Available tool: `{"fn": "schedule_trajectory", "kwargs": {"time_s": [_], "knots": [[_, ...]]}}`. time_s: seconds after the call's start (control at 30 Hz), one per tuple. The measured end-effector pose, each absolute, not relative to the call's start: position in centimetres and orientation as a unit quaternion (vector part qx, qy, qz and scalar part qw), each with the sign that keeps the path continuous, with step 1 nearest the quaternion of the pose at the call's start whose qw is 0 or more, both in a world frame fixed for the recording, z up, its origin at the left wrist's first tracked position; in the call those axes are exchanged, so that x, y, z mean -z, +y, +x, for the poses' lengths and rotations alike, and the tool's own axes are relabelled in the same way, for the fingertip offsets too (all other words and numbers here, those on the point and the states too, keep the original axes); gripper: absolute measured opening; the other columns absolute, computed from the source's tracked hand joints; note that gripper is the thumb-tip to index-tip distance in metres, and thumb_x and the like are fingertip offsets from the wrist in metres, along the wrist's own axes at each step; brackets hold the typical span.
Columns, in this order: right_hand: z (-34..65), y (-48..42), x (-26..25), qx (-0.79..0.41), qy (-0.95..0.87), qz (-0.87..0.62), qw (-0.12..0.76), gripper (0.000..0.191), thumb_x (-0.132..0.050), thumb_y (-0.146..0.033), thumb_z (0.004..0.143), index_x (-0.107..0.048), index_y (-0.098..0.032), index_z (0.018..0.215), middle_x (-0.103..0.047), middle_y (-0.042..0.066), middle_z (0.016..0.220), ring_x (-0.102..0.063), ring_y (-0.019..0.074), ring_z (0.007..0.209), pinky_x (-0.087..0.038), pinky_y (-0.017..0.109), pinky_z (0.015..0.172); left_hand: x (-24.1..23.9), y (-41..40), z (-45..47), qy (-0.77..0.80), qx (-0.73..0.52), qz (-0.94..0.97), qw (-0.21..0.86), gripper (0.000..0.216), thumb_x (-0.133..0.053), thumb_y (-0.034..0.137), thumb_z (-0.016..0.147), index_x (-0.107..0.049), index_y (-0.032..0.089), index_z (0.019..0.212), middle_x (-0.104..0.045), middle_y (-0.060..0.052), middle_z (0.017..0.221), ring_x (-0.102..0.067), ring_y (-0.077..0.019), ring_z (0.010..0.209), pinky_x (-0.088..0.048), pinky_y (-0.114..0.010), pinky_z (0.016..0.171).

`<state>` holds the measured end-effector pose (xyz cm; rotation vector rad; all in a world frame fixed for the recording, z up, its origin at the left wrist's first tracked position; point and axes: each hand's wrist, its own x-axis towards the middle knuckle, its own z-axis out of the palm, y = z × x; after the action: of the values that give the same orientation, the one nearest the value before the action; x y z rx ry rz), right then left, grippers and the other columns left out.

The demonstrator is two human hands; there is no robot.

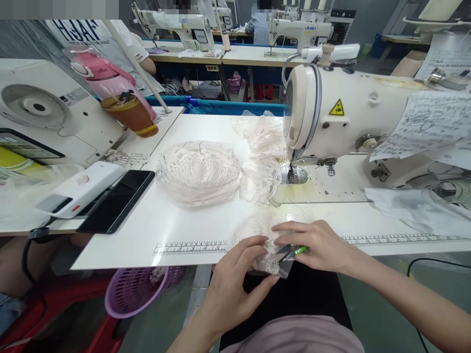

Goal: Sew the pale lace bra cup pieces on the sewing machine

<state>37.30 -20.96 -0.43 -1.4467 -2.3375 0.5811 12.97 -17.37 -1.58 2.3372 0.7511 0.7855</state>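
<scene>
At the table's front edge, my left hand [233,282] pinches a pale lace piece [270,264] between thumb and fingers. My right hand [318,244] is closed round small thread snips [300,250] with a green part, and their dark blades lie against the lace. Part of the lace is hidden under my fingers. Beyond my hands, a bunched pale lace garment [202,174] lies on the white table, reaching toward the needle area of the sewing machine [331,113].
A black phone [117,201] and a white device [83,189] lie at left, near a pink bottle [106,78] and an amber cup [130,113]. A purple basket [134,294] stands below the table. Handwritten papers [430,122] hang on the machine. A person [128,46] sits at far left.
</scene>
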Motion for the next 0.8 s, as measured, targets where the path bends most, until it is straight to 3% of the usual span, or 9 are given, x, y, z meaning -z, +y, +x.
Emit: {"fn": "schedule_trajectory", "kwargs": {"time_s": [0.1, 0.23, 0.37, 0.47, 0.6, 0.7, 0.8], "knots": [[39.3, -22.3, 1.5, -0.157, -0.801, -0.547, 0.188, 0.045, -0.046, 0.000, 0.072, -0.068, -0.024, 0.104, -0.069, 0.002, 0.124, -0.071, 0.0129, 0.090, -0.050, 0.019, 0.060, 0.6, -14.6, 14.5, 0.288, -0.289, 0.882, 0.235, 0.011, -0.052, 0.024, 0.094, -0.056, 0.023, 0.105, -0.064, -0.010, 0.119, -0.064, -0.0205, 0.106, -0.057, -0.032, 0.081], [42.7, -23.8, 2.6, -0.122, -0.752, -0.597, 0.253, 0.043, -0.042, -0.001, 0.074, -0.066, -0.022, 0.103, -0.069, 0.006, 0.119, -0.070, 0.0173, 0.098, -0.057, 0.023, 0.063, -0.1, -8.9, 18.8, 0.311, -0.154, 0.927, 0.144, 0.037, -0.055, 0.019, 0.088, -0.054, 0.017, 0.125, -0.056, -0.016, 0.133, -0.063, -0.0288, 0.106, -0.055, -0.035, 0.069], [44.6, -24.8, 3.4, -0.151, -0.693, -0.642, 0.291, 0.039, -0.045, -0.005, 0.080, -0.066, -0.024, 0.107, -0.067, 0.009, 0.122, -0.066, 0.0232, 0.111, -0.059, 0.027, 0.062, -2.5, -2.2, 22.5, 0.305, -0.115, 0.920, 0.218, 0.025, -0.044, 0.008, 0.086, -0.068, 0.014, 0.089, -0.070, -0.011, 0.099, -0.067, -0.0210, 0.083, -0.053, -0.035, 0.073], [44.9, -25.1, 3.9, -0.181, -0.682, -0.648, 0.287, 0.036, -0.046, -0.008, 0.083, -0.065, -0.026, 0.108, -0.064, 0.010, 0.126, -0.066, 0.0254, 0.112, -0.058, 0.027, 0.057, -6.1, 3.8, 23.0, 0.343, -0.160, 0.893, 0.242, 0.027, -0.043, 0.008, 0.087, -0.068, 0.014, 0.094, -0.071, -0.010, 0.095, -0.065, -0.0165, 0.074, -0.053, -0.031, 0.068], [45.1, -25.2, 4.8, -0.185, -0.671, -0.657, 0.291, 0.034, -0.046, -0.010, 0.085, -0.064, -0.029, 0.107, -0.064, 0.008, 0.127, -0.066, 0.0245, 0.112, -0.061, 0.029, 0.069, -10.4, 9.9, 21.2, 0.402, -0.318, 0.737, 0.440, 0.012, -0.059, 0.012, 0.080, -0.069, 0.013, 0.085, -0.069, -0.007, 0.082, -0.058, -0.0111, 0.064, -0.049, -0.027, 0.065], [45.4, -25.4, 5.9, -0.174, -0.667, -0.662, 0.293, 0.034, -0.047, -0.014, 0.086, -0.063, -0.032, 0.110, -0.063, 0.006, 0.128, -0.066, 0.0234, 0.112, -0.060, 0.026, 0.067, -11.2, 10.2, 19.3, 0.407, -0.363, 0.653, 0.526, 0.010, -0.065, 0.013, 0.075, -0.071, 0.015, 0.083, -0.065, -0.003, 0.075, -0.056, -0.0087, 0.061, -0.046, -0.023, 0.060], [45.5, -25.7, 6.5, -0.167, -0.659, -0.674, 0.288, 0.032, -0.048, -0.019, 0.086, -0.064, -0.032, 0.110, -0.062, 0.004, 0.130, -0.067, 0.0229, 0.111, -0.059, 0.024, 0.067, -10.3, 8.0, 18.1, 0.402, -0.372, 0.612, 0.570, 0.015, -0.072, 0.020, 0.071, -0.072, 0.018, 0.085, -0.068, -0.002, 0.082, -0.059, -0.0092, 0.066, -0.049, -0.022, 0.063]]}}
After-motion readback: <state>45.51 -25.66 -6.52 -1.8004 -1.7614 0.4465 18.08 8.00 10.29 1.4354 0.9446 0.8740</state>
